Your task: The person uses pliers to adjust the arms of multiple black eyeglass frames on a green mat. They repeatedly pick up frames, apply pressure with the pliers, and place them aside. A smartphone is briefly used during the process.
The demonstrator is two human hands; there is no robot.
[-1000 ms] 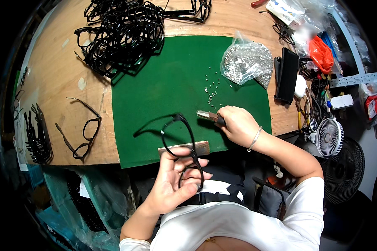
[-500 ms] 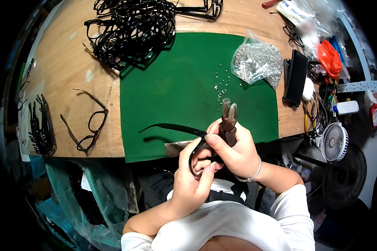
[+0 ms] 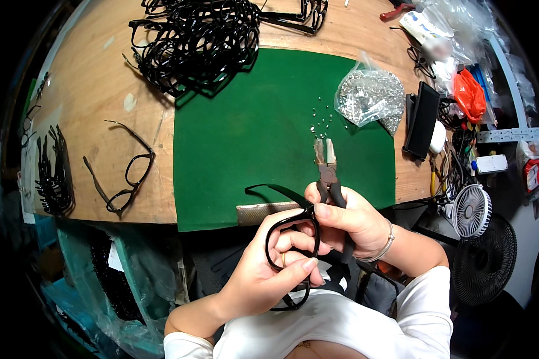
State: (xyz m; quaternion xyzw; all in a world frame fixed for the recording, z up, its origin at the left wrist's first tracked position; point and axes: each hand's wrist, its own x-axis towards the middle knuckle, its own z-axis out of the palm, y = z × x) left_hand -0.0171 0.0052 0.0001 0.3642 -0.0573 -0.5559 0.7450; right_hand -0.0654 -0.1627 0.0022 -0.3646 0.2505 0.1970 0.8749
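Observation:
My left hand is closed around a black eyeglass frame, its fingers showing through one lens opening. One temple arm of the frame stretches left over the front of the green mat. In my right hand are pliers with dark handles, their jaws pointing away from me and slightly apart. Its thumb rests by the frame's hinge corner. Beyond the jaws lie several tiny silvery pieces, close to a clear bag full of similar pieces.
A big heap of black eyeglass frames covers the far left. One pair of glasses lies left of the mat, with dark temple arms bunched farther left. On the right are a black phone-like device, a red bag and a white fan.
The eyeglass frame has turned and come nearer to me, more of its rim now showing. The plier jaws, blurred before, now lie flatter and appear parted. The view has shifted slightly.

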